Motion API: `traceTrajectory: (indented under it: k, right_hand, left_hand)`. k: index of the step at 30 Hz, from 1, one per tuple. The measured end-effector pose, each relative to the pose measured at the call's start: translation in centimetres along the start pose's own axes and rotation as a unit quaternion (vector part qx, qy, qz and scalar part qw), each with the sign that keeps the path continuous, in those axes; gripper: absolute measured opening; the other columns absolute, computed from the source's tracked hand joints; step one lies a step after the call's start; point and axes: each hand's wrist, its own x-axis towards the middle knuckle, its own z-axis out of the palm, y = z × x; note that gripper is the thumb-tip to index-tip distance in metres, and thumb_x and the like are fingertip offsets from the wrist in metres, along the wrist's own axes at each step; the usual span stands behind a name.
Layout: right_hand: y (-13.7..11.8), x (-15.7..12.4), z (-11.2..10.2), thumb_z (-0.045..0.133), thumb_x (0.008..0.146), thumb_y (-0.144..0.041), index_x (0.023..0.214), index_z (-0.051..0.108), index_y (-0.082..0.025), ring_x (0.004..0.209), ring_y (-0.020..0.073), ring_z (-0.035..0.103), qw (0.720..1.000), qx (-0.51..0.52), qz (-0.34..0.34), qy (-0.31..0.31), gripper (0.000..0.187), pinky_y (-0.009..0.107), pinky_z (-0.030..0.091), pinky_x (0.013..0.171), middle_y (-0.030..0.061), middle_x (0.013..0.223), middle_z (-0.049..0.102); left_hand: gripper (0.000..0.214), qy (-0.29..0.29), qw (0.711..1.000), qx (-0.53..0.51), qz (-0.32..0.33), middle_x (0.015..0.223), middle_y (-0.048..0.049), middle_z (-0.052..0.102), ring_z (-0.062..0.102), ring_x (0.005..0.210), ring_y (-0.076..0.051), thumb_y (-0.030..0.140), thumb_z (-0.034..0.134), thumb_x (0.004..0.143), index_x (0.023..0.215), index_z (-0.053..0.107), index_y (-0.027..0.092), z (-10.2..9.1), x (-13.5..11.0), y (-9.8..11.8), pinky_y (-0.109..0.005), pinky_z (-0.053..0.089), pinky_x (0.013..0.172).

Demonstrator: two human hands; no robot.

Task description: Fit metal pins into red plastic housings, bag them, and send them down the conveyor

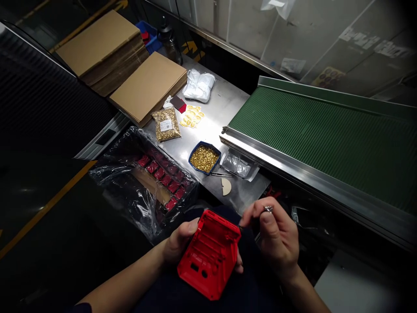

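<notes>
My left hand is closed round a red plastic housing, thumb on its left edge and fingertips showing past its right side. The housing is tilted, its hollow inside with ribs and two dark holes facing me. Beside its upper right corner is my right hand, fingers curled in a pinch. A small shiny metal piece shows between thumb and finger; its full shape is hidden. On the metal table beyond lie a blue tray of small brass-coloured parts, tweezers and a cream half-disc.
A green conveyor belt with a metal rail runs along the right. On the left stands a plastic-lined box with rows of red parts. Cardboard stacks, a bag of brass-coloured parts and white packets lie farther back.
</notes>
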Motion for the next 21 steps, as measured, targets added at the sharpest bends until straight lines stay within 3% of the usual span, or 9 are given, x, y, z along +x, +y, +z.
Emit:
traceTrajectory:
  k: [3, 8, 14, 18, 21]
  right_hand:
    - [0.0, 0.1, -0.1, 0.048, 0.103, -0.037, 0.092, 0.057, -0.023, 0.064, 0.0133, 0.057, 1.000, -0.008, -0.007, 0.014, 0.020, 0.026, 0.046, 0.060, -0.0005, 0.072, 0.060]
    - [-0.2, 0.1, 0.6, 0.047, 0.103, -0.038, 0.099, 0.059, -0.025, 0.081, 0.0203, 0.065, 0.998, -0.006, 0.032, -0.059, 0.018, 0.032, 0.051, 0.068, 0.0057, 0.093, 0.070]
    - [0.5, 0.2, -0.5, 0.049, 0.102, -0.037, 0.088, 0.057, -0.023, 0.061, 0.0139, 0.051, 0.997, -0.038, -0.024, 0.055, 0.022, 0.028, 0.044, 0.062, -0.0020, 0.068, 0.053]
    - [-0.1, 0.9, 0.4, 0.047, 0.103, -0.039, 0.098, 0.057, -0.024, 0.084, 0.0199, 0.066, 0.999, -0.017, 0.024, -0.035, 0.018, 0.032, 0.053, 0.076, 0.0046, 0.093, 0.071]
    - [-1.0, 1.2, 1.6, 0.044, 0.104, -0.041, 0.098, 0.057, -0.024, 0.102, 0.0246, 0.069, 0.991, 0.002, 0.061, -0.119, 0.022, 0.038, 0.055, 0.087, 0.0087, 0.117, 0.073]
  left_hand:
    - [0.082, 0.007, 1.000, 0.001, -0.001, 0.109, -0.0212, 0.072, 0.068, 0.104, -0.038, 0.064, 0.069, 0.070, 0.127, 0.064, 0.004, 0.2, -0.1, 0.1, -0.049, 0.044, 0.100]
    - [0.075, -0.011, 1.000, 0.012, 0.003, 0.110, -0.0237, 0.072, 0.069, 0.102, -0.037, 0.064, 0.065, 0.075, 0.118, 0.069, 0.002, -0.1, -0.1, 0.0, -0.046, 0.046, 0.096]
    - [0.086, 0.004, 1.000, -0.006, 0.006, 0.109, -0.0211, 0.072, 0.068, 0.104, -0.039, 0.064, 0.070, 0.070, 0.133, 0.060, 0.005, 0.2, -0.1, -0.1, -0.050, 0.044, 0.099]
    - [0.082, 0.007, 1.000, 0.001, -0.006, 0.111, -0.0219, 0.072, 0.068, 0.104, -0.038, 0.063, 0.070, 0.071, 0.127, 0.064, 0.004, 0.3, -0.1, 0.0, -0.049, 0.045, 0.099]
    - [0.080, 0.007, 1.000, 0.010, -0.002, 0.110, -0.0227, 0.074, 0.070, 0.102, -0.037, 0.064, 0.070, 0.071, 0.122, 0.067, 0.002, 0.1, -0.1, 0.0, -0.047, 0.048, 0.096]
